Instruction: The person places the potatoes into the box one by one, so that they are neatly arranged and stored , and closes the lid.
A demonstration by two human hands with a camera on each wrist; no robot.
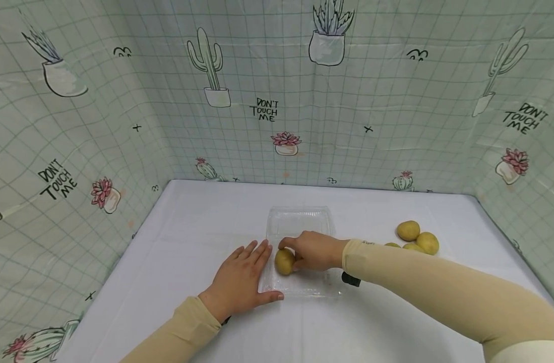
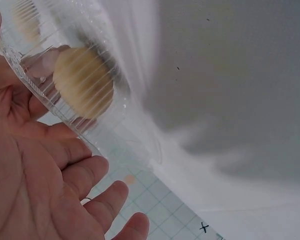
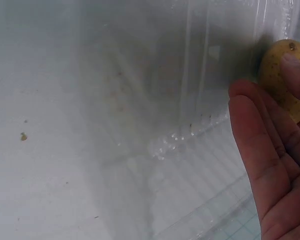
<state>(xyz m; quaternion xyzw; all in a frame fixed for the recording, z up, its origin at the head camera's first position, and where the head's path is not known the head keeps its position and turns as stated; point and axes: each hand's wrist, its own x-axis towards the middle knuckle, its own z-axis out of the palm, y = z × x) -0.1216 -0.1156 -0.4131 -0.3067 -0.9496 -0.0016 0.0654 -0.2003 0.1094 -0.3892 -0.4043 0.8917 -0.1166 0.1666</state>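
A potato (image 1: pixel 284 261) is held between the thumb and fingers of the right hand (image 1: pixel 314 250), inside a clear plastic container (image 1: pixel 302 216) on the white table. The right wrist view shows the same potato (image 3: pixel 278 75) at the right edge, with the thumb pressed on its skin. Spread along the container's left side, the left hand (image 1: pixel 243 280) has its fingers straight and its thumb by the near left corner. Through the ribbed clear wall in the left wrist view, the potato (image 2: pixel 84 82) shows just past the left fingers.
Several potatoes (image 1: pixel 409 231) lie in a cluster on the table's right side, partly hidden behind the right sleeve (image 1: pixel 422 277). A gridded cactus-print curtain (image 1: pixel 286 121) stands around the back and sides of the white table (image 1: pixel 204 222).
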